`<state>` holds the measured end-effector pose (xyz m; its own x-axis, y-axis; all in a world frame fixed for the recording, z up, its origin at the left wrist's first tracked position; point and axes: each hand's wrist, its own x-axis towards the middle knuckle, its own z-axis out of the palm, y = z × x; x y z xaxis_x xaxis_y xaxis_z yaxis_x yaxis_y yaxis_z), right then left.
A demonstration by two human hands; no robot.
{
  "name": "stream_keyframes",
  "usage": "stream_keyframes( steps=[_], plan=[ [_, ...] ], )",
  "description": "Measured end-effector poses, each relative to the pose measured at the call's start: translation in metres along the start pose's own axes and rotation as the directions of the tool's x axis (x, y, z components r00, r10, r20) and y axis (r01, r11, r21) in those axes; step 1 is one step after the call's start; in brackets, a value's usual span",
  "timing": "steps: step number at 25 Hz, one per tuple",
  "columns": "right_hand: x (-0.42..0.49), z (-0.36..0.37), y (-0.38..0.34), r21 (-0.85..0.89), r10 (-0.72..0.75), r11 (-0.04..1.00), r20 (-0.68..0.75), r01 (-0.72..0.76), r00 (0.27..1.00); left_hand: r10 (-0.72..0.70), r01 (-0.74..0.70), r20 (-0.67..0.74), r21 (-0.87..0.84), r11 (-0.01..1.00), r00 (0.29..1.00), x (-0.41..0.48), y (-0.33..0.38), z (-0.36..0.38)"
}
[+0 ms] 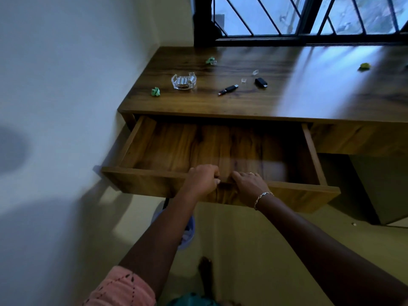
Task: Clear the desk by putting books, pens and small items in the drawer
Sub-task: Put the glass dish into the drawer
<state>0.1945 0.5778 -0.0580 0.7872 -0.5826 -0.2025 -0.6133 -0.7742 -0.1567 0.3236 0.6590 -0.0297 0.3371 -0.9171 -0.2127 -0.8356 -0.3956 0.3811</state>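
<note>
Presently, from the head camera, the wooden drawer (141,175) is being held open below the front edge of the desk (287,100). Its front panel is being gripped at the middle of the top edge by both hands, set just beside each other. The left hand (204,180) is being clenched over that edge, fingers curled inside and thumb outside. The right hand (249,186), with a bracelet (262,197) at its wrist, is being curled over the same edge. On the desktop a glass dish (184,82), a USB stick (228,89), a black adapter (261,82) and a green paper ball (155,91) are being left lying apart, well behind the drawer, under the barred window (309,16).
</note>
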Motion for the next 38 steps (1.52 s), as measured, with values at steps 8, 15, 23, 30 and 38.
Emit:
stream_keyframes(
  steps=[8, 15, 23, 30, 38],
  plan=[
    [-0.026, 0.008, -0.01, -0.01, -0.022, 1.0, 0.002, 0.022, 1.0, -0.03, 0.032, 0.08, -0.024, 0.999, 0.996, -0.032, 0.007, -0.006],
    [-0.046, 0.015, -0.019, -0.031, -0.04, 0.999, -0.004, 0.04, 0.999, -0.027, 0.021, 0.097, 0.064, 0.998, 0.995, -0.051, 0.014, -0.007],
    [-0.064, 0.026, -0.026, -0.004, -0.057, 0.998, -0.063, 0.057, 0.996, -0.012, 0.004, 0.108, 0.074, 0.997, 0.994, -0.059, 0.016, -0.006],
    [-0.07, 0.031, -0.027, -0.001, -0.059, 0.998, -0.059, 0.06, 0.996, 0.018, -0.023, 0.063, 0.079, 0.997, 0.998, -0.056, 0.014, 0.002],
    [-0.064, 0.024, -0.025, 0.165, -0.091, 0.979, -0.188, 0.123, 0.978, -0.02, 0.02, 0.008, -0.044, 0.999, 1.0, -0.049, 0.001, 0.013]
  ],
)
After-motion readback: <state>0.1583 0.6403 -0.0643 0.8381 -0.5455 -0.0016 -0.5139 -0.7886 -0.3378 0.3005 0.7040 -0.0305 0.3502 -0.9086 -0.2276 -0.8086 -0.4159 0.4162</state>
